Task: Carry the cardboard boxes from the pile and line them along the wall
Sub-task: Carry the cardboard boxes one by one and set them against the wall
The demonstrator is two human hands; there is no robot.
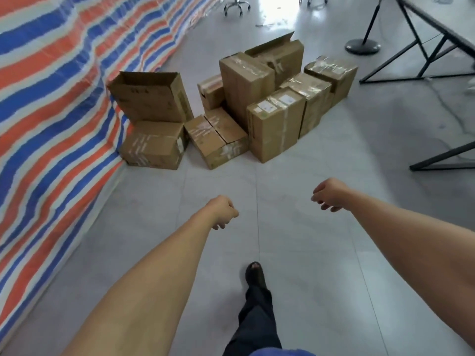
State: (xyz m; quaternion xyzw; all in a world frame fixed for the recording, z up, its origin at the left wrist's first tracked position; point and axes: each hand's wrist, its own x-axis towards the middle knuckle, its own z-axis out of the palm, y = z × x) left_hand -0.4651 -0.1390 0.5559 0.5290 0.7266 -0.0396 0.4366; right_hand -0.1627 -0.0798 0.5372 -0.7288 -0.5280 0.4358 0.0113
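A pile of several cardboard boxes (275,129) stands on the grey floor ahead of me, most of them taped shut. At the left, against the striped tarp wall (48,98), a sealed box (154,147) lies with an open empty box (151,98) on top of it. A low flat box (216,140) lies between those and the pile. My left hand (222,210) and my right hand (330,194) are stretched out in front of me, well short of the boxes. Both have curled fingers and hold nothing.
Black table legs (421,55) and a round stand base (362,46) are at the upper right. Another black frame (444,158) is at the right edge. A chair base (236,6) is at the top. My foot (254,276) steps forward on the tiles.
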